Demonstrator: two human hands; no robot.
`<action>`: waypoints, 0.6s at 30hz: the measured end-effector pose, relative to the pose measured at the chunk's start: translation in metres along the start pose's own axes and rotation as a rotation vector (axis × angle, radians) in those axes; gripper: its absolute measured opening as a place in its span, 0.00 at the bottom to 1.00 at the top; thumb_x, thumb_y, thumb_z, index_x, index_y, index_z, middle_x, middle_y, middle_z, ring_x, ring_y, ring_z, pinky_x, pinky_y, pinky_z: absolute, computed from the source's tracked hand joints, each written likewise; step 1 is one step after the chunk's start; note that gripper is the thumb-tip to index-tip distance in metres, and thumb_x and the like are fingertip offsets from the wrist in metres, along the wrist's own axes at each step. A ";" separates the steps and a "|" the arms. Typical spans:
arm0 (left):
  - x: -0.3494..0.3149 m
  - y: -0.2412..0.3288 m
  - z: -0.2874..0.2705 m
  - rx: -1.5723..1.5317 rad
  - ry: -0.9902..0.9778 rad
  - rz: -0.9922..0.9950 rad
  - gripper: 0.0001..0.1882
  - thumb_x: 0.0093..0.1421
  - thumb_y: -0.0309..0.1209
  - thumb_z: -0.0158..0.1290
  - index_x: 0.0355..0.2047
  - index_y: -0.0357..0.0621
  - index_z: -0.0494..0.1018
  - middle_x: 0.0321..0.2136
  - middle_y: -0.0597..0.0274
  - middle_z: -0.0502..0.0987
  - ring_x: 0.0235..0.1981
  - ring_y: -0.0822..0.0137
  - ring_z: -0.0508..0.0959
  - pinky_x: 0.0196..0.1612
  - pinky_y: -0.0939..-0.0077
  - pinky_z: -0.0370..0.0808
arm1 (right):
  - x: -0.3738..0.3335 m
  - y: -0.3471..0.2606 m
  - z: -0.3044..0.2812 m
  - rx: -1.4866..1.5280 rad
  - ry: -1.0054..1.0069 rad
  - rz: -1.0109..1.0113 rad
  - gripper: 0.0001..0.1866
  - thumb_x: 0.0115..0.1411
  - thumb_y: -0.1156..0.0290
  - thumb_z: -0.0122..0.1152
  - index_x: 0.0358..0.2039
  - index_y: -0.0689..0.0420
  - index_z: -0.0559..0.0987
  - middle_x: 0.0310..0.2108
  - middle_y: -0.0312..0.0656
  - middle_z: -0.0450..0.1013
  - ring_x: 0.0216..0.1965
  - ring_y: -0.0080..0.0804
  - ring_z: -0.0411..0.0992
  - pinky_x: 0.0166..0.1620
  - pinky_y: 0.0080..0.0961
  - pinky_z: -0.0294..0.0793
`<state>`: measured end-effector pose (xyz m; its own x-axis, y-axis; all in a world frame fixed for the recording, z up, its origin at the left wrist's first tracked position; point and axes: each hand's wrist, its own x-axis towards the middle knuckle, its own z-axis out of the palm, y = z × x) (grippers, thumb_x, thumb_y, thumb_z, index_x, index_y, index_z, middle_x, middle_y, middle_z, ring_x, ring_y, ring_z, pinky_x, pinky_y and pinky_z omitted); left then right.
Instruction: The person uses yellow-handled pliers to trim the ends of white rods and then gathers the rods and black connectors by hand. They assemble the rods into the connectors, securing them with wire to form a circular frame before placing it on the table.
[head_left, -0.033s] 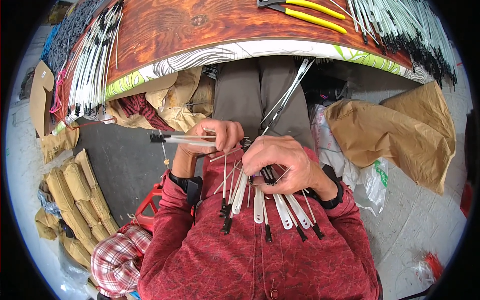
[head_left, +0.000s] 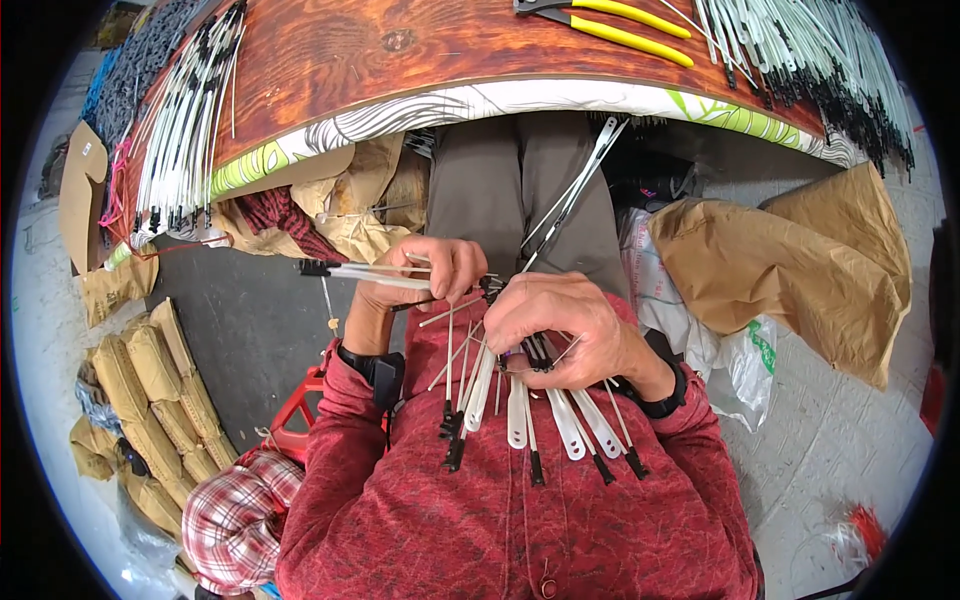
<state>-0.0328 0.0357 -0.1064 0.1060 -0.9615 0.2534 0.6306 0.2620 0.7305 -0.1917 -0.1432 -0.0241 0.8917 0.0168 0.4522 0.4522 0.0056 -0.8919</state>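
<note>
White strips (head_left: 517, 412) fan from the right grip (head_left: 562, 328) over the red shirt (head_left: 450, 520).

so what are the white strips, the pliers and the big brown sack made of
White strips: probably plastic, going by their smooth, pale surface with a slight sheen, though painted metal is possible.
Pliers: likely metal at the dark head; the smooth yellow handle covers look plastic or rubber.
Brown sack: seemingly heavy paper, dull, judging by its stiff creases.

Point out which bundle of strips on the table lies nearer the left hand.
The left bundle, at the table's left end, closer to the left hand; the other bundle lies right of the yellow-handled pliers.
</note>
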 end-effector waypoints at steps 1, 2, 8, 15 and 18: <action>0.000 0.000 0.000 -0.002 0.010 0.008 0.14 0.59 0.44 0.63 0.28 0.49 0.74 0.27 0.64 0.75 0.34 0.63 0.68 0.43 0.65 0.63 | 0.000 0.000 0.000 0.011 -0.013 -0.014 0.21 0.40 0.86 0.70 0.37 0.57 0.79 0.33 0.40 0.79 0.33 0.39 0.78 0.37 0.33 0.77; 0.000 -0.001 -0.001 -0.003 0.021 0.016 0.14 0.58 0.44 0.64 0.28 0.50 0.74 0.27 0.64 0.75 0.34 0.63 0.68 0.43 0.65 0.63 | 0.000 0.000 0.000 0.022 -0.026 -0.028 0.21 0.40 0.87 0.69 0.37 0.57 0.79 0.33 0.40 0.79 0.33 0.39 0.78 0.37 0.33 0.77; 0.002 -0.001 0.000 -0.026 -0.024 -0.002 0.13 0.59 0.41 0.64 0.28 0.49 0.74 0.27 0.64 0.75 0.35 0.63 0.69 0.44 0.64 0.65 | -0.003 0.001 0.000 0.023 -0.005 -0.021 0.22 0.39 0.87 0.69 0.37 0.57 0.79 0.32 0.39 0.79 0.33 0.39 0.78 0.36 0.34 0.77; 0.007 -0.001 0.000 -0.029 -0.048 -0.015 0.11 0.59 0.37 0.65 0.28 0.48 0.74 0.28 0.64 0.75 0.35 0.62 0.70 0.44 0.63 0.67 | 0.000 0.001 -0.002 0.026 -0.004 -0.001 0.22 0.39 0.88 0.68 0.37 0.56 0.78 0.32 0.39 0.79 0.33 0.39 0.78 0.37 0.34 0.77; 0.012 0.003 0.005 0.023 0.133 -0.026 0.12 0.57 0.36 0.66 0.28 0.45 0.75 0.29 0.62 0.75 0.34 0.62 0.70 0.42 0.66 0.68 | 0.001 0.002 -0.003 0.019 -0.002 -0.019 0.21 0.40 0.88 0.68 0.37 0.57 0.79 0.33 0.40 0.79 0.34 0.39 0.79 0.37 0.34 0.77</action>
<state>-0.0334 0.0256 -0.0977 0.1914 -0.9701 0.1490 0.6167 0.2369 0.7507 -0.1897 -0.1458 -0.0256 0.8828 0.0182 0.4695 0.4690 0.0253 -0.8828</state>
